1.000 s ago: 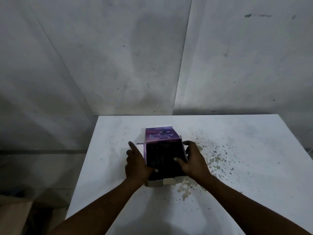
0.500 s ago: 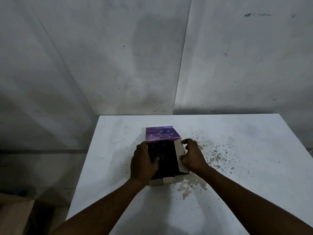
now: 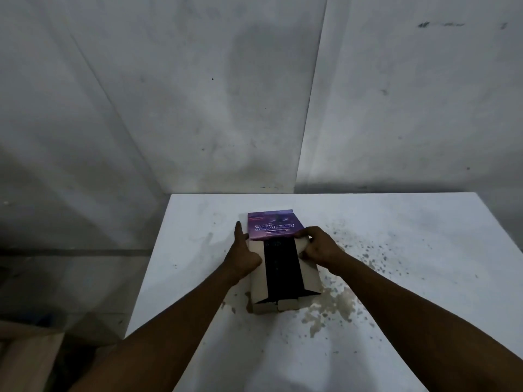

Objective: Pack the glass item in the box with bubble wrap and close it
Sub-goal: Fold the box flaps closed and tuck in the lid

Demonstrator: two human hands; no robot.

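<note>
Both hands are on the box, one at each side and apart from each other. My left hand [image 3: 244, 254] lies flat against the left side flap [image 3: 258, 274], fingers straight and pointing away from me, pressing it inward. My right hand [image 3: 319, 246] has its fingers curled over the far end of the right side flap [image 3: 308, 274], where that flap meets the purple lid.

From my feed, the box [image 3: 283, 267] sits on the white table [image 3: 396, 278] a little left of its middle, its long axis running away from me. Its two pale cardboard side flaps are folded partway over the opening, and a dark strip [image 3: 278, 270] of the inside shows between them. I cannot make out the glass item or the bubble wrap in that dark gap. The purple printed lid flap [image 3: 271, 226] stands up at the far end, not yet folded down. Two small tabs [image 3: 276, 306] show at the near end of the box.

Brownish stains [image 3: 329, 308] and dark specks mark the table right of the box. Grey walls [image 3: 198, 94] rise behind the table, meeting in a corner.
</note>
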